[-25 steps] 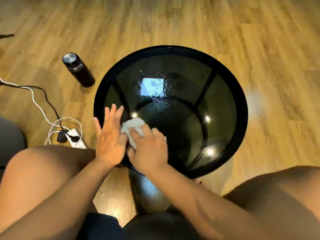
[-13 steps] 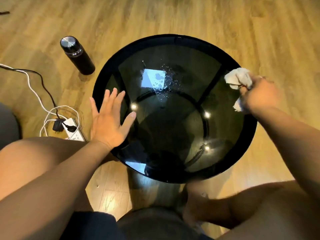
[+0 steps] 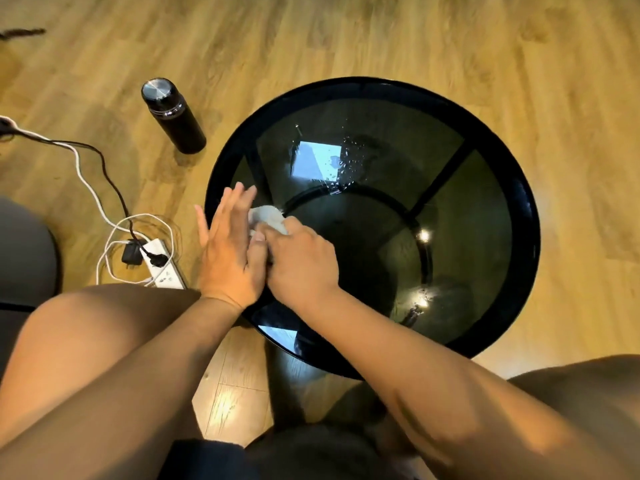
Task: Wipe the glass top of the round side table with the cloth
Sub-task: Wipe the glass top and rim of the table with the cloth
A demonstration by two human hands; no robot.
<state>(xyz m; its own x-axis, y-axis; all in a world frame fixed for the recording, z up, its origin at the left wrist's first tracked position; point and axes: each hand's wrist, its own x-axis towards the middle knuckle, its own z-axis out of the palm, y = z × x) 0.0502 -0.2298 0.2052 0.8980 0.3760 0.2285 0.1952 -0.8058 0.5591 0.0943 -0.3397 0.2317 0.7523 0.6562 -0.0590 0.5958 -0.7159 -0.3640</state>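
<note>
The round side table has a black rim and a dark glass top with water droplets near its far middle. My right hand presses a crumpled white cloth onto the glass at the table's left side; only the cloth's far end shows past my fingers. My left hand lies flat with fingers spread on the left rim, touching the right hand.
A black flask stands on the wooden floor left of the table. A white power strip with black and white cables lies near my left knee. My bare knees frame the table's near edge.
My right hand swept the cloth from the table's left side out to the right rim and has now come back to the left, beside my left hand. The left hand stayed on the rim.
</note>
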